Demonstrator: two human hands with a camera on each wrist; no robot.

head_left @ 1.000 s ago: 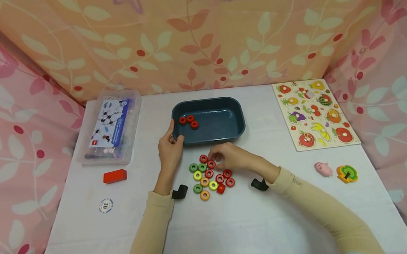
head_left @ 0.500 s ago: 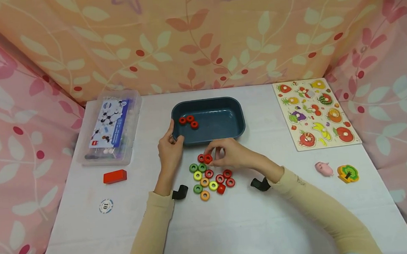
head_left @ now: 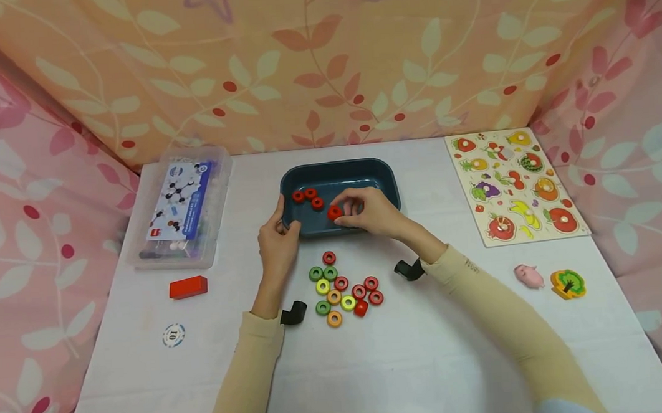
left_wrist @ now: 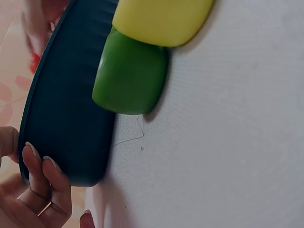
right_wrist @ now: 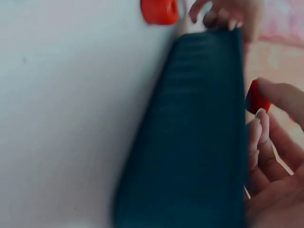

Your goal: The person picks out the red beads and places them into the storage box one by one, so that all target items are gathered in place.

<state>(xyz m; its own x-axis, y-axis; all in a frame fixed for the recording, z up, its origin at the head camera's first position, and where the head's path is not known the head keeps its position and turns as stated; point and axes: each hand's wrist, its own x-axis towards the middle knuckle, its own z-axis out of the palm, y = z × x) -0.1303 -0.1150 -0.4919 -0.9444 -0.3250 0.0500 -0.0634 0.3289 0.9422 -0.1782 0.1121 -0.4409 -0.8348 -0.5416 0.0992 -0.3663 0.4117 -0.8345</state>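
Note:
My left hand (head_left: 277,247) grips the near left corner of a dark blue tray (head_left: 388,185), fingers curled over its rim. In the left wrist view those fingers (left_wrist: 35,166) lie against the tray wall. Over the tray, my right hand (head_left: 373,212) pinches a red ring bead (head_left: 334,212) between thumb and fingertips; the right wrist view shows this bead (right_wrist: 258,96) at the rim. Several red ring beads (head_left: 310,194) lie in the tray's left part. In front of it, loose ring beads in red (head_left: 329,258), green (head_left: 316,273), yellow (head_left: 348,303) and orange (head_left: 334,318) are spread on the cloth.
A clear plastic case (head_left: 179,205) and a red block (head_left: 188,287) are on the left, with a poker chip (head_left: 173,335) nearer. To the right lie a fruit puzzle board (head_left: 515,187), a pink pig figure (head_left: 529,276) and a tree piece (head_left: 568,284). Curtains surround the table.
My right hand picked a red ring bead out of the loose group and carried it up and forward over the tray. The left hand stays on the tray's corner.

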